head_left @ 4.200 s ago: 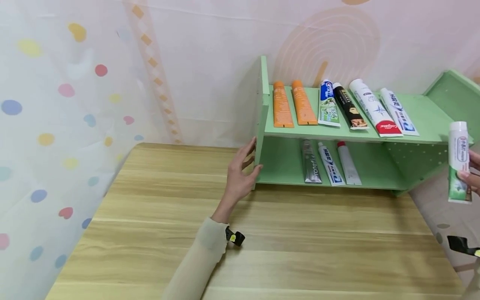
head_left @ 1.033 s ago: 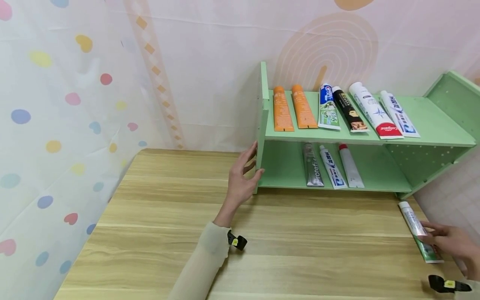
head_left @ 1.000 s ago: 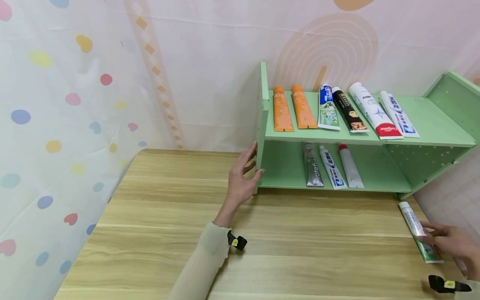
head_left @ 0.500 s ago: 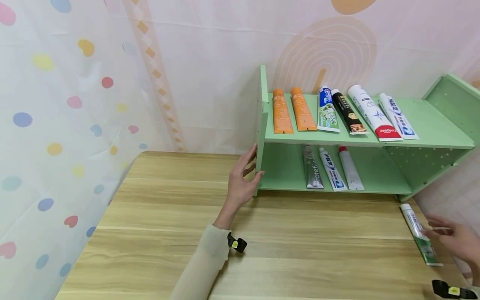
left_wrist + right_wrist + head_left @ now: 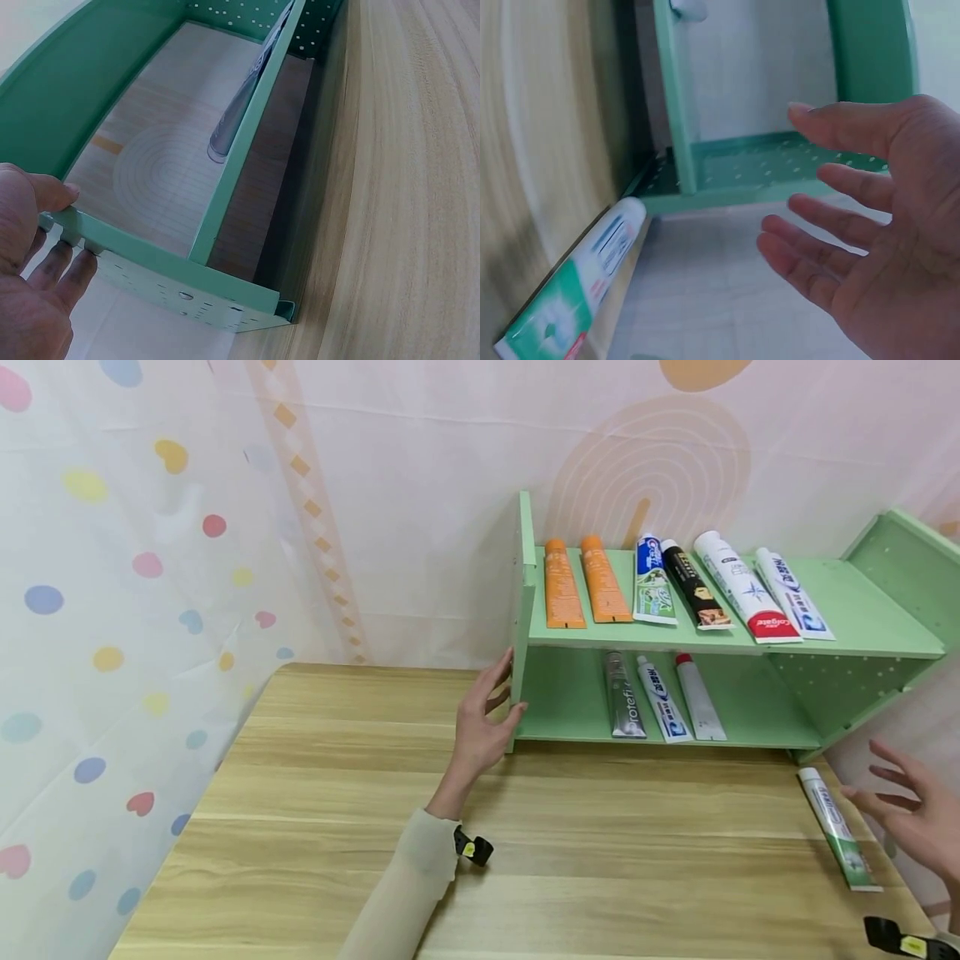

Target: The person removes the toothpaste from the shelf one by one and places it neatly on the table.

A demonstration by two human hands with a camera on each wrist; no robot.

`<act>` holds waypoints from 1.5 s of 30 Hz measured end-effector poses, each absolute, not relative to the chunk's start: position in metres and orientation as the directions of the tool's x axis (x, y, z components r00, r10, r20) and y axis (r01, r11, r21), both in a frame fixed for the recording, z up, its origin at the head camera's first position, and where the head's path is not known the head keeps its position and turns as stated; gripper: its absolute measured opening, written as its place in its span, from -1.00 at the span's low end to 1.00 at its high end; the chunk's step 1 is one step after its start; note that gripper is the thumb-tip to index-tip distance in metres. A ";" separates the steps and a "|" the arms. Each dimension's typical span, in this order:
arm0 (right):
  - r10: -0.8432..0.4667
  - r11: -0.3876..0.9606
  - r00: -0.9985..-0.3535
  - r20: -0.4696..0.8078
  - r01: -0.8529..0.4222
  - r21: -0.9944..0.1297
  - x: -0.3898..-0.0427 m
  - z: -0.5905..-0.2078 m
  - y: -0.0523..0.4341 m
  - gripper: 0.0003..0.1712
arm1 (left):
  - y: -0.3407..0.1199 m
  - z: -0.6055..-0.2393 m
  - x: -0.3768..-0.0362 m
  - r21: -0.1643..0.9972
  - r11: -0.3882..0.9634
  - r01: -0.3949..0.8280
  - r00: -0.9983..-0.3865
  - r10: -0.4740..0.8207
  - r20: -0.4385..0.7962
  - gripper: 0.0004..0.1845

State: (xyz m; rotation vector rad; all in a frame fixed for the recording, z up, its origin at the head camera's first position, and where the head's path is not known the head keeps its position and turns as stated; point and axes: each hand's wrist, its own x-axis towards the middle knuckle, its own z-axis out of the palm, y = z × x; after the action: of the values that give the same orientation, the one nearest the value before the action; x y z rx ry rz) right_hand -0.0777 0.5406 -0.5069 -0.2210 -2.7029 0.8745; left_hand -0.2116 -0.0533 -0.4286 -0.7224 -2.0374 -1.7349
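Observation:
A two-tier green shelf [image 5: 765,739] stands at the back of the table. My left hand [image 5: 482,718] grips its left side panel, with the thumb [image 5: 56,193] on the inner side and the fingers outside in the left wrist view. On the table by the shelf's right front corner lies a white and green toothpaste tube [image 5: 838,831], also seen in the right wrist view as a tube [image 5: 577,281]. Just right of that tube, my right hand [image 5: 911,806] hovers with fingers spread, holding nothing and apart from it.
The upper tier bears two orange tubes [image 5: 564,585], a Crest tube [image 5: 654,581], a black tube [image 5: 697,585], a Colgate tube [image 5: 746,585] and a white-blue tube [image 5: 793,593]. Below lie a grey tube [image 5: 624,693], a white-blue tube [image 5: 663,697] and a red-capped tube [image 5: 700,697].
My right hand lowered the white and green toothpaste tube from the air onto the table's right side, then let go and lifted away. My left hand stays on the side panel.

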 end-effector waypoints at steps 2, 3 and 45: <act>0.230 0.811 -0.927 0.298 0.013 -0.585 -0.081 -0.509 0.546 -0.03 | -0.053 -0.428 -0.211 0.797 0.110 0.594 -0.803 0.141 0.579 -0.14; 0.228 0.816 -0.914 0.335 -0.008 -0.578 -0.083 -0.508 0.547 -0.03 | -0.053 -0.428 -0.211 0.800 0.111 0.590 -0.806 0.138 0.575 -0.14; 0.009 0.884 -0.777 0.629 -0.288 -0.369 -0.081 -0.302 0.364 0.47 | -0.053 -0.432 -0.213 0.805 0.089 0.586 -0.808 0.137 0.573 -0.16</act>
State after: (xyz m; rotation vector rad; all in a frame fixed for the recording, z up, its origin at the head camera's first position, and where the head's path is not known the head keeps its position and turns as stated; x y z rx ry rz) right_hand -0.0812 0.3638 -0.3020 0.2001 -2.3981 0.6002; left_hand -0.2133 -0.0529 -0.4324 -0.7139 -2.0228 -1.7697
